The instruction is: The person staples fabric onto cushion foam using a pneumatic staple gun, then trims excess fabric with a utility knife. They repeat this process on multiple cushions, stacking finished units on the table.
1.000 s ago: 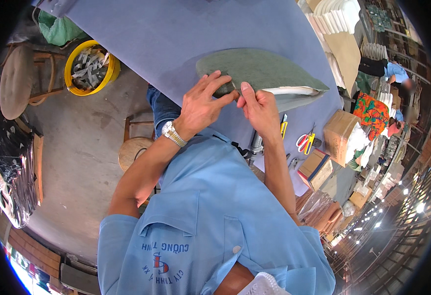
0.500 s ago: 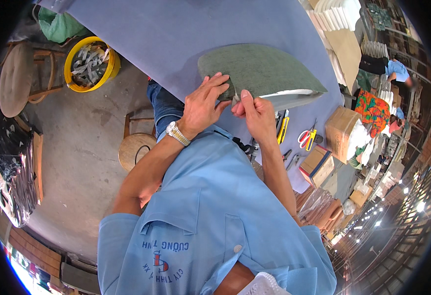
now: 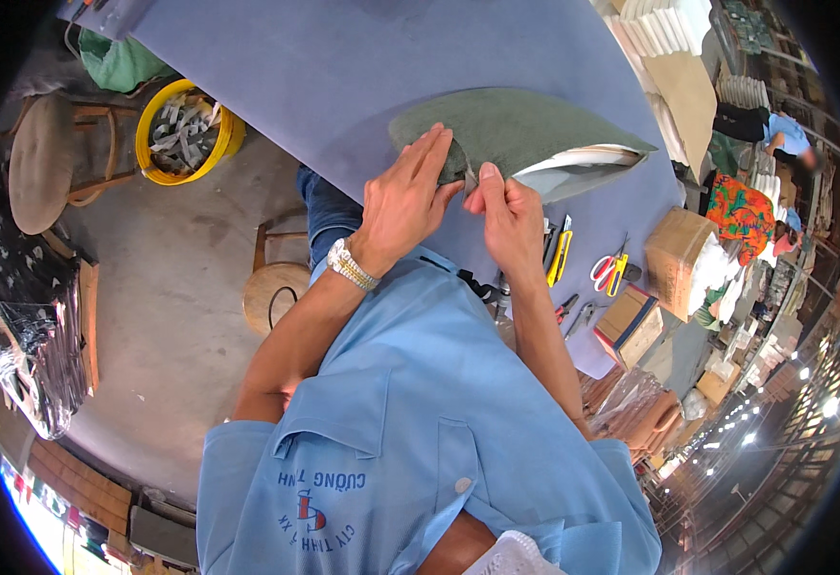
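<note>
A green fabric cushion cover (image 3: 525,123) lies on the blue-grey table, its near right side gaping over a white and pale grey inside. My left hand (image 3: 405,196) rests on the cover's left end, fingers stretched over the fabric and thumb at the near edge, holding it. Close beside it, my right hand (image 3: 504,206) is closed in a pinch on the cover's near edge, where a narrow pale strip or fold shows between the two hands. What lies under the fingertips is hidden.
To the right on the table (image 3: 343,67) are a yellow utility knife (image 3: 561,254), scissors (image 3: 604,273), pliers (image 3: 578,321) and a small box (image 3: 628,326). A carton (image 3: 680,259) stands beyond. At left are a yellow bucket of scraps (image 3: 188,129) and wooden stools (image 3: 276,292). Other people are far right.
The cover has turned slightly and its open side gapes wider. My left fingers have straightened and shifted a little right. Both hands stay at the same edge. The view has shifted slightly.
</note>
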`<action>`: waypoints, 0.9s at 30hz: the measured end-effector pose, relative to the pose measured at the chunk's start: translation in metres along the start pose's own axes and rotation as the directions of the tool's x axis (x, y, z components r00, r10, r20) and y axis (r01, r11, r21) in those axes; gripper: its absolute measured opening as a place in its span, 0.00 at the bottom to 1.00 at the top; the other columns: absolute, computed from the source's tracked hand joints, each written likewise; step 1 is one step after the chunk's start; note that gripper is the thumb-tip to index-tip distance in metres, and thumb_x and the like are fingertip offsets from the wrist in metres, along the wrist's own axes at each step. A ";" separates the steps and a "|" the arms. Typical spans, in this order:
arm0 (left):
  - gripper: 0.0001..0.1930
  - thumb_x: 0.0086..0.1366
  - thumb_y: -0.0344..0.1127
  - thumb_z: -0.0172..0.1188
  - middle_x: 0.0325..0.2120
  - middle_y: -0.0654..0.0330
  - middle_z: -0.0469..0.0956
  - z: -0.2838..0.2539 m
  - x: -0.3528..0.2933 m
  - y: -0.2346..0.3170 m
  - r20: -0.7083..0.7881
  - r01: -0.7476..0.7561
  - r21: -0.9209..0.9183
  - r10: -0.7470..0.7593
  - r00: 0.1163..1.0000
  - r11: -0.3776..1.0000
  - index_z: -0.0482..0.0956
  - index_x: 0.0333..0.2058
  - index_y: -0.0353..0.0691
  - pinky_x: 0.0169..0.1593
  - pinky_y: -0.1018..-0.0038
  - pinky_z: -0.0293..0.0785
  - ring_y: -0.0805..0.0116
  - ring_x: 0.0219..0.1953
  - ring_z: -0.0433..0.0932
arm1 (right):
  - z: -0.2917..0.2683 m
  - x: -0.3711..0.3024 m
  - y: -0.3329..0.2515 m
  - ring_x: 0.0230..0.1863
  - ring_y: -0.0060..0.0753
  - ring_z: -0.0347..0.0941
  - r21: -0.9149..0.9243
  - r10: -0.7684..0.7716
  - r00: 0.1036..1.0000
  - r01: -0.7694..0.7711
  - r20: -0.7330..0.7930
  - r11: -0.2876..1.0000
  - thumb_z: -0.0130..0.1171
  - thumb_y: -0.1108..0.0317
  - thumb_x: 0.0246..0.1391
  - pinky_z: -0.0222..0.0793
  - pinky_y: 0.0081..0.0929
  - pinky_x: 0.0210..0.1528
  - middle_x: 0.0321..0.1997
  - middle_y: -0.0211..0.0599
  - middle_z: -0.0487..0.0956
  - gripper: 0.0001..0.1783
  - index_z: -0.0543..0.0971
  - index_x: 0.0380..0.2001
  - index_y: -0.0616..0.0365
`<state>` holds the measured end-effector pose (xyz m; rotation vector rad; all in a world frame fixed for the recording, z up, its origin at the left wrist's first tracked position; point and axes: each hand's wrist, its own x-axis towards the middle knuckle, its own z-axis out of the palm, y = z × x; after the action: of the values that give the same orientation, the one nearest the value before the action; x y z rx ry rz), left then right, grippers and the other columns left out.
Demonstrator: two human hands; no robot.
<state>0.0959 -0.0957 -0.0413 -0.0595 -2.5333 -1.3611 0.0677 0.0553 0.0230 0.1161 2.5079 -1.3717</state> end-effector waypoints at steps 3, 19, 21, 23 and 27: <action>0.32 0.60 0.37 0.72 0.60 0.45 0.77 -0.009 0.014 0.004 0.071 0.044 0.010 -0.045 0.997 0.999 0.74 0.61 0.32 0.47 0.60 0.85 0.49 0.53 0.83 | 0.005 0.008 0.003 0.21 0.21 0.69 0.045 -0.025 0.999 0.026 -0.028 0.999 0.54 0.51 0.73 0.63 0.28 0.26 0.17 0.33 0.77 0.32 0.77 0.17 0.62; 0.30 0.60 0.31 0.69 0.58 0.50 0.80 -0.024 0.043 -0.007 0.139 0.068 -0.010 -0.066 0.988 0.998 0.75 0.63 0.38 0.46 0.62 0.81 0.49 0.46 0.84 | 0.013 0.046 -0.004 0.23 0.26 0.66 0.133 -0.185 0.978 0.172 0.092 0.976 0.56 0.58 0.72 0.60 0.30 0.27 0.20 0.33 0.73 0.26 0.74 0.19 0.60; 0.30 0.60 0.30 0.70 0.57 0.51 0.81 -0.025 0.044 -0.006 0.155 0.106 0.000 -0.105 0.982 0.994 0.76 0.62 0.39 0.48 0.62 0.81 0.50 0.46 0.83 | 0.013 0.050 -0.003 0.24 0.26 0.66 0.131 -0.206 0.973 0.192 0.101 0.973 0.56 0.59 0.72 0.60 0.30 0.28 0.21 0.33 0.73 0.25 0.74 0.19 0.60; 0.30 0.59 0.30 0.70 0.57 0.51 0.81 -0.023 0.044 -0.007 0.137 0.105 -0.010 -0.103 0.985 0.994 0.77 0.62 0.39 0.49 0.63 0.80 0.51 0.46 0.83 | 0.014 0.051 -0.003 0.25 0.27 0.66 0.114 -0.220 0.970 0.207 0.109 0.972 0.56 0.59 0.72 0.61 0.30 0.29 0.21 0.33 0.72 0.25 0.74 0.19 0.60; 0.29 0.58 0.32 0.72 0.57 0.55 0.82 -0.017 0.039 -0.014 0.050 0.054 -0.027 -0.053 0.997 0.998 0.79 0.60 0.40 0.48 0.64 0.82 0.53 0.46 0.84 | 0.015 0.053 -0.005 0.27 0.29 0.67 0.133 -0.246 0.962 0.230 0.120 0.964 0.57 0.60 0.71 0.62 0.31 0.31 0.22 0.34 0.73 0.24 0.74 0.19 0.60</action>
<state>0.0592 -0.1205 -0.0339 -0.0311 -2.5736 -1.4324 0.0190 0.0363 0.0048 -0.2571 2.3878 -1.5623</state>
